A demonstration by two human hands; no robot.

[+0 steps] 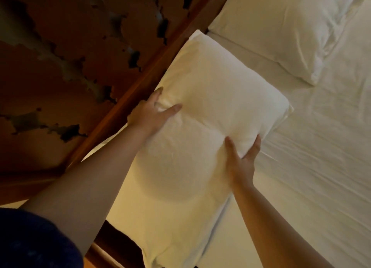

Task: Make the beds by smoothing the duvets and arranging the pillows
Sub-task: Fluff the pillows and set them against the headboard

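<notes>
A large white pillow (202,99) lies lengthwise along the head of the bed, against the wooden headboard. My left hand (152,113) grips its headboard-side edge, thumb on top, and the fabric puckers there. My right hand (241,159) grips the opposite edge, thumb and fingers spread around it. A second white pillow (281,28) lies farther along the headboard at the top right. White, faintly creased bedding (321,157) covers the mattress on the right.
The dark wooden headboard rail (128,105) runs diagonally from the lower left to the top middle. Behind it is an orange wall (60,56) with peeling dark patches. A dark blue sleeve (30,239) fills the lower left corner.
</notes>
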